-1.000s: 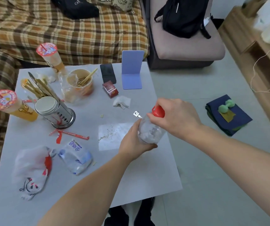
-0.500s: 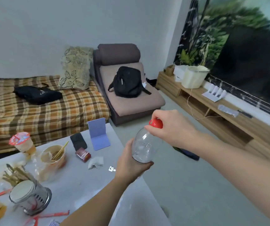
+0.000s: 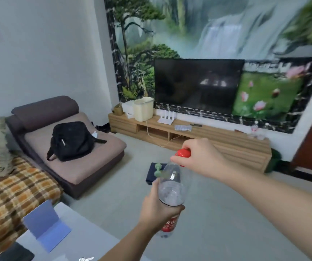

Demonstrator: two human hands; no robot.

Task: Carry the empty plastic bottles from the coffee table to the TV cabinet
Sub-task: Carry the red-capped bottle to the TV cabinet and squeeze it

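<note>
A dark television [image 3: 196,85] hangs against a waterfall mural [image 3: 217,25], with grey floor [image 3: 217,213] and a brown lounger [image 3: 72,153] nearby.

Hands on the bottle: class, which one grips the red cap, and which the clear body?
The right hand pinches the red cap at the top. The left hand wraps the bottle lower down, just above its red label.

Home living room: sofa [image 3: 66,147], TV [image 3: 196,85], TV cabinet [image 3: 217,136].
</note>
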